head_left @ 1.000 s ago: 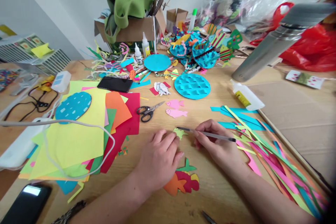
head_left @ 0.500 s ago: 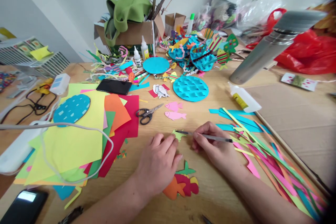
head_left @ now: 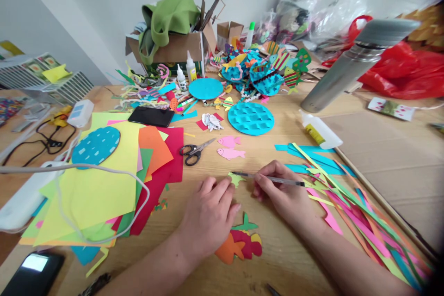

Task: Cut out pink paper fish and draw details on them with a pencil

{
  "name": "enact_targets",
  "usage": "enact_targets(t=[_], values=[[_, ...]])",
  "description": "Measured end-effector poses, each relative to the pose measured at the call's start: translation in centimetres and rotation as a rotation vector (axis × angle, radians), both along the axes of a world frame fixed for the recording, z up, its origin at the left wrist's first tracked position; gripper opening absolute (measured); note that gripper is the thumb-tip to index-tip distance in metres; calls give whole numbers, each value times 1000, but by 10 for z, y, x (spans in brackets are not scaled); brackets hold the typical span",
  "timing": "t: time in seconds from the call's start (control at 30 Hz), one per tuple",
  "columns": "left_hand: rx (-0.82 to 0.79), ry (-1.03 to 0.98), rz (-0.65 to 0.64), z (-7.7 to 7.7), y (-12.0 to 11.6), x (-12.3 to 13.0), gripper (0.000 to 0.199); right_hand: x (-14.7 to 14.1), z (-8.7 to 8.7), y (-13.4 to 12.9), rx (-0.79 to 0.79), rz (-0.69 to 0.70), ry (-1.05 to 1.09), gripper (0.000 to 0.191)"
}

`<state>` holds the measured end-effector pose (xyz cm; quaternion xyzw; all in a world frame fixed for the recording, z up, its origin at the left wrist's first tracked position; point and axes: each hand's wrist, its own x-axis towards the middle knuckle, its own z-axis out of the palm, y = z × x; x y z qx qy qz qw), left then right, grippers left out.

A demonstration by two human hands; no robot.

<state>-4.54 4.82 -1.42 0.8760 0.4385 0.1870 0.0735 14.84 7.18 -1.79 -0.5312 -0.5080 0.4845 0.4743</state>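
My right hand (head_left: 279, 192) is closed around a pen (head_left: 281, 181), whose tip touches a small light-green paper cutout (head_left: 237, 179). At the cutout's left edge lie the fingertips of my left hand (head_left: 210, 215), palm down with the thumb apart; the hand hides part of the cutout. Just below my fingers are several cut paper shapes in orange, red, yellow and green (head_left: 245, 243). Two pink paper fish (head_left: 231, 153) lie above the cutout, with black-handled scissors (head_left: 192, 153) to their left.
Coloured paper sheets (head_left: 104, 194) and a loose white cable (head_left: 147, 189) lie left. Paper strips (head_left: 360, 212), a glue bottle (head_left: 321, 132) and cardboard (head_left: 391, 157) are right, near a steel flask (head_left: 342, 71). Turquoise discs (head_left: 251, 119), a phone (head_left: 151, 116) and craft pieces fill the back.
The camera view has shifted slightly. Both hands stay in nearly the same place, and the pen tip remains on the light-green cutout.
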Motion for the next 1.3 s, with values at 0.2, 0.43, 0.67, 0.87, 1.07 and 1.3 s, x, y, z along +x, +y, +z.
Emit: enact_targets(t=[0.2, 0.43, 0.67, 0.87, 1.07, 1.3], values=[[1, 0, -6, 0, 0, 0, 28, 1, -2, 0, -16, 0, 26, 33], [16, 22, 0, 0, 0, 0, 26, 0, 1, 0, -36, 9, 18, 34], [12, 35, -3, 1, 0, 0, 28, 1, -1, 0, -34, 3, 22, 34], [12, 37, -12, 0, 1, -1, 30, 1, -2, 0, -29, -15, 51, 32], [3, 42, -12, 1, 1, -1, 30, 1, -2, 0, -43, -41, 83, 31], [-3, 53, -11, 1, 0, -1, 29, 1, -3, -1, -33, 4, 76, 31]])
